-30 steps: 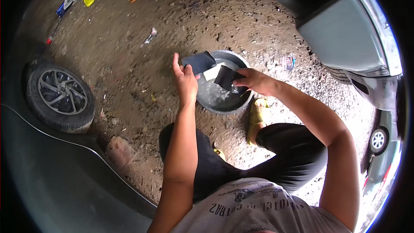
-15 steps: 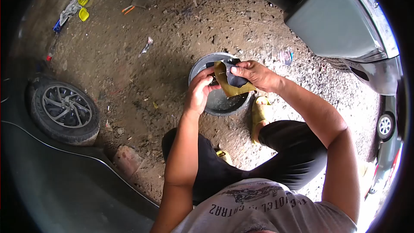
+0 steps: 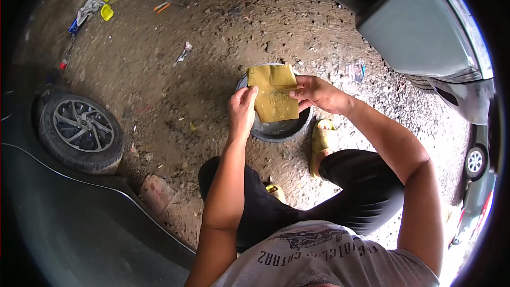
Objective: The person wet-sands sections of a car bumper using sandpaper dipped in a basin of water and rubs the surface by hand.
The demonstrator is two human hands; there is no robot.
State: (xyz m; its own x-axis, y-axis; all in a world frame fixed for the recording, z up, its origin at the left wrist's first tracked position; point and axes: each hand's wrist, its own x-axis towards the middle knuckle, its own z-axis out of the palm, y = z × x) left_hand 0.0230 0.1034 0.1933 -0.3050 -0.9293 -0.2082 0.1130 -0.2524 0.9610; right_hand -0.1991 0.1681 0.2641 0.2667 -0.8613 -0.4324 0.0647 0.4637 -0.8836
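A yellow-brown sheet point(image 3: 276, 107) with dark print, its other side black in the earlier views, is spread flat above a round grey basin point(image 3: 273, 137). My left hand point(image 3: 243, 110) pinches the sheet's left edge between thumb and fingers. On the right edge, my right hand point(image 3: 319, 94) grips it with the thumb on top and fingers partly behind. The sheet covers most of the basin; dark wet-looking inside shows below it. Whether a second sheet lies behind is hidden.
A wheel point(image 3: 84, 126) stands at the left beside a dark car panel point(image 3: 79, 212). A grey-green car panel point(image 3: 425, 37) is at the upper right. Yellow sandals point(image 3: 322, 141) are on my feet. A brick-like block point(image 3: 156, 194) and litter point(image 3: 184, 53) lie on the dirt ground.
Two dark pieces, held apart a second ago, came together between my hands. The sheet now shows its yellow-brown printed side, opened flat, with both hands on its edges.
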